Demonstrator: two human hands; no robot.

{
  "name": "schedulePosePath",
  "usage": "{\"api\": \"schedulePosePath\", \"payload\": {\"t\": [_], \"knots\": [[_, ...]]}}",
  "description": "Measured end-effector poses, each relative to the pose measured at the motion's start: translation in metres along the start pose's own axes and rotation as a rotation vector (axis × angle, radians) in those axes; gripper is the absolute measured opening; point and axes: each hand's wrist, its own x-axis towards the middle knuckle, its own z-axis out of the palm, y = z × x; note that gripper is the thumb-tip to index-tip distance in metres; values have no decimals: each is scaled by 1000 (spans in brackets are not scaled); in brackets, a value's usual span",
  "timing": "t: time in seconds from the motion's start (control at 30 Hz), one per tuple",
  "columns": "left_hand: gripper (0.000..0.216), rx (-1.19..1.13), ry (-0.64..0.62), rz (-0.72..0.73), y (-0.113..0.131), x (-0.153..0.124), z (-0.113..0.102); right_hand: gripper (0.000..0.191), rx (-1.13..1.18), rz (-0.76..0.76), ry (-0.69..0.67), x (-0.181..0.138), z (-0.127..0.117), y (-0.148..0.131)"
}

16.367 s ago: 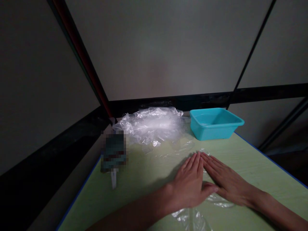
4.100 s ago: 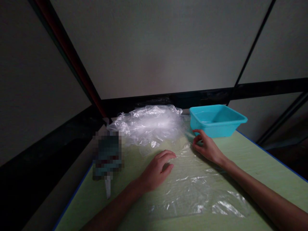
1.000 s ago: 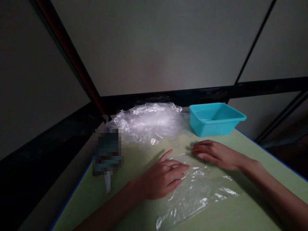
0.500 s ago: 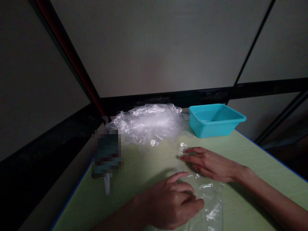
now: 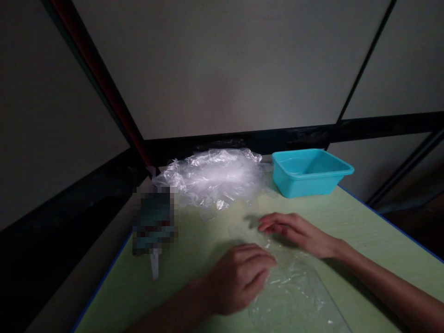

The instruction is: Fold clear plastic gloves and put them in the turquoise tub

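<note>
A clear plastic bag (image 5: 298, 282) lies flat and wrinkled on the near part of the pale green table, its right edge running at a slant. My left hand (image 5: 243, 277) is over its left side with fingers bent close together. Motion blurs this hand, and I cannot tell whether it grips the film. Beyond the bag's upper part, my right hand (image 5: 294, 231) hovers low with its fingers stretched towards the left and nothing visible in them. A heap of crumpled clear plastic bags (image 5: 218, 178) sits farther back.
A turquoise plastic basin (image 5: 308, 185) stands at the back right of the table (image 5: 374, 249). At the left edge is a pixelated dark item (image 5: 155, 222) with a white strip (image 5: 154, 264) under it. Panelled walls (image 5: 225, 69) rise behind.
My left hand has drawn back a little to the left, its fingers coming closer together. The bag spreads flatter, and its right edge has swung outward. My right hand's fingers have left the film.
</note>
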Motion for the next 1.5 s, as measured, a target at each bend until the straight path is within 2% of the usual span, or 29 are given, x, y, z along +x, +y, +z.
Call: {"api": "schedulePosePath", "payload": {"t": [0.07, 0.1, 0.17, 0.27, 0.4, 0.47, 0.57, 0.63, 0.73, 0.8, 0.93, 1.03, 1.2, 1.5], "knots": [[18, -173, 142, -300, -15, 2, -6, 22, 219, 171, 136, -1, -9, 10], [17, -293, 208, -420, -23, 4, -8, 18, 307, 262, 161, 0, -13, 16], [13, -484, 317, -579, -37, 6, -13, 14, 433, 409, 193, 1, -17, 25], [12, -597, 404, -684, -46, 8, -22, 14, 513, 479, 244, 3, -19, 32], [14, -631, 503, -657, -42, 10, -30, 17, 614, 406, 321, 4, -21, 27], [15, -725, 478, -667, -39, 11, -31, 19, 685, 370, 297, 4, -21, 24], [16, -900, 319, -749, -38, 12, -26, 21, 734, 385, 184, 4, -16, 24], [17, -930, 258, -780, -39, 12, -22, 21, 729, 418, 162, 6, -11, 26], [20, -783, 251, -704, -38, 11, -19, 21, 713, 418, 231, 8, -6, 28], [23, -533, 213, -565, -34, 12, -20, 22, 704, 381, 264, 9, -5, 28], [27, 35, -16, -237, -22, 14, -22, 24, 644, 341, 213, 7, -6, 26], [26, 261, -145, -163, -18, 14, -20, 24, 580, 353, 198, 7, -5, 26], [28, 334, -210, -194, -23, 11, -18, 23, 481, 354, 219, 8, -5, 25], [27, 220, -182, -282, -37, 8, -21, 21, 486, 354, 283, 8, -9, 25]]}}
